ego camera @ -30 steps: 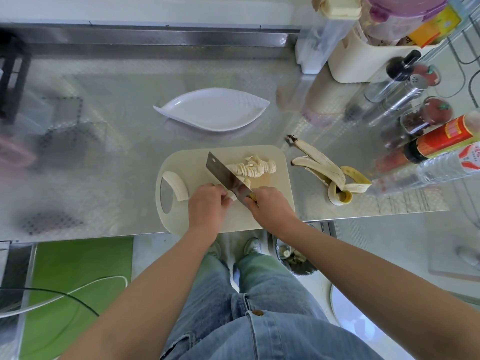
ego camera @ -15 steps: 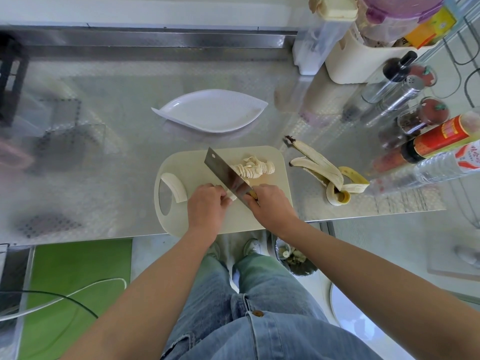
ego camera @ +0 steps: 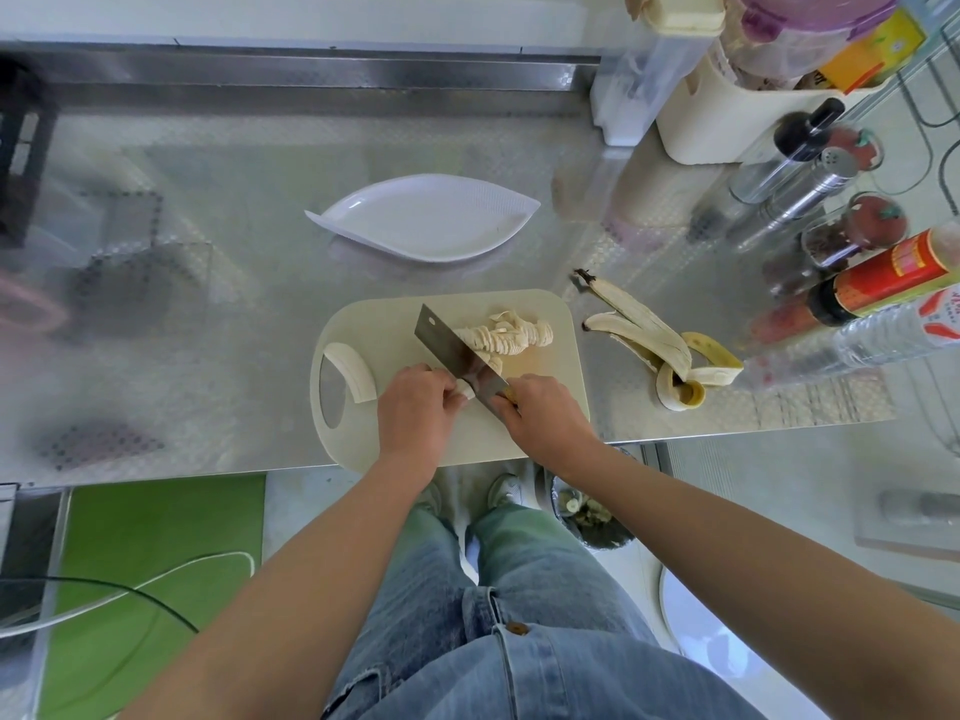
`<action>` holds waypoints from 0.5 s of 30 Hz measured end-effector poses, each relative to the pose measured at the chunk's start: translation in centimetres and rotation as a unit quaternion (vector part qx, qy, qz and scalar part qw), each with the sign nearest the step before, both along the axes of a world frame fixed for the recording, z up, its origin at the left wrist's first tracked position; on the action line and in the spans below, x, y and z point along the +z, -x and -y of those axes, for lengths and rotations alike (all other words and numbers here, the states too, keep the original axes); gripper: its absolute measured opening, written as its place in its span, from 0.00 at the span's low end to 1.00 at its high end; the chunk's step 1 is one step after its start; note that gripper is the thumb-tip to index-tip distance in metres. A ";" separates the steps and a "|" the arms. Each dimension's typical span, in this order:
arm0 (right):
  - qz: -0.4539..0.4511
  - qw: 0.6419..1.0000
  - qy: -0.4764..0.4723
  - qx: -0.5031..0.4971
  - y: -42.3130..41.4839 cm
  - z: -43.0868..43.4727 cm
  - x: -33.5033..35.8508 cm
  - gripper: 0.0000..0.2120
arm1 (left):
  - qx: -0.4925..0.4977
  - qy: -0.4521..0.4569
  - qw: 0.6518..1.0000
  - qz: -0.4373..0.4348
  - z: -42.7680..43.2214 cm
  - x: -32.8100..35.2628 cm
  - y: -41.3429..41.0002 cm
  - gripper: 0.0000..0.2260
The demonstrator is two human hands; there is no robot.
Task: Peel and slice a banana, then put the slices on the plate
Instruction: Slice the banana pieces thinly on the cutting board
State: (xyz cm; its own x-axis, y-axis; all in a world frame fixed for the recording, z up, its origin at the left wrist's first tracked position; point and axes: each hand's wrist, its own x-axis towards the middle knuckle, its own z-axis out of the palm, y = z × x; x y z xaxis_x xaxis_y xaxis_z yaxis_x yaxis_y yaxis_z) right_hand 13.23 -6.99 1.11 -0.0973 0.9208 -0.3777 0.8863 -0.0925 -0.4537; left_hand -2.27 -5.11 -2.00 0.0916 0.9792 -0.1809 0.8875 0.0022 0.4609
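Note:
On the cream cutting board [ego camera: 540, 402] my right hand [ego camera: 545, 415] grips the handle of a cleaver [ego camera: 452, 345], its blade angled to the far left. My left hand [ego camera: 415, 413] pinches a short stub of peeled banana [ego camera: 466, 391] against the blade's near side. A heap of cut banana slices [ego camera: 504, 337] lies on the board beyond the blade. A curved peeled banana piece [ego camera: 353, 370] rests by the board's handle hole at the left. The white leaf-shaped plate [ego camera: 426, 218] sits behind the board with nothing on it.
The banana peel [ego camera: 660, 340] lies on the steel counter right of the board. Bottles, spice jars and containers [ego camera: 831, 200] crowd the right side and back right corner. The counter's front edge runs just under the board; a bin [ego camera: 587, 511] stands on the floor below.
The cleaver has stayed at the same spot while my left hand has shifted slightly along the banana stub. The slice heap looks much the same.

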 end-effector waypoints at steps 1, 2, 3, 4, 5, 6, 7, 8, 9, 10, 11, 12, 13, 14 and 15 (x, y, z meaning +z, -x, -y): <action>-0.001 1.000 -0.001 -0.001 0.0 0.0 -0.1 0.15 | 0.000 -0.002 1.000 0.000 0.0 0.0 0.0 0.07; -0.003 1.000 -0.004 -0.003 -0.1 0.0 -0.1 0.15 | 0.000 -0.003 1.000 0.000 0.0 0.0 0.0 0.07; -0.006 1.000 -0.009 -0.007 -0.1 0.0 -0.1 0.16 | 0.000 -0.004 1.000 0.000 -0.1 0.0 0.0 0.08; -0.010 1.000 -0.017 -0.011 -0.2 0.0 0.0 0.16 | -0.002 -0.005 1.000 -0.002 -0.1 0.1 -0.1 0.08; -0.014 0.999 -0.027 -0.016 -0.2 0.0 0.1 0.16 | -0.005 -0.006 1.000 -0.007 -0.2 0.1 -0.1 0.08; -0.018 0.999 -0.037 -0.019 -0.2 -0.1 0.1 0.17 | -0.008 -0.007 1.000 -0.011 -0.2 0.1 -0.1 0.08; -0.021 0.999 -0.044 -0.022 -0.2 -0.1 0.3 0.17 | -0.010 -0.009 1.000 -0.015 -0.2 0.2 -0.1 0.08; -0.024 0.998 -0.049 -0.021 -0.2 -0.2 0.4 0.17 | -0.012 -0.010 1.000 -0.017 -0.2 0.2 -0.1 0.08; -0.024 0.998 -0.052 -0.019 -0.2 -0.2 0.5 0.17 | -0.014 -0.011 1.000 -0.020 -0.3 0.1 -0.1 0.08; -0.023 0.998 -0.052 -0.016 -0.2 -0.2 0.6 0.17 | -0.016 -0.011 1.000 -0.022 -0.3 0.2 -0.1 0.08; -0.020 0.998 -0.050 -0.013 -0.2 -0.2 0.7 0.17 | -0.016 -0.011 1.000 -0.023 -0.3 0.2 -0.1 0.08; -0.018 0.999 -0.048 -0.011 -0.2 -0.3 0.7 0.17 | -0.016 -0.012 1.000 -0.022 -0.3 0.2 -0.1 0.08; -0.016 0.999 -0.044 -0.010 -0.2 -0.3 0.7 0.17 | -0.016 -0.011 1.000 -0.022 -0.3 0.2 -0.1 0.08; -0.015 0.999 -0.040 -0.010 -0.2 -0.2 0.6 0.17 | -0.015 -0.011 1.000 -0.022 -0.3 0.2 -0.1 0.08; -0.014 0.999 -0.036 -0.009 -0.2 -0.2 0.6 0.16 | -0.015 -0.010 1.000 -0.022 -0.3 0.2 -0.1 0.08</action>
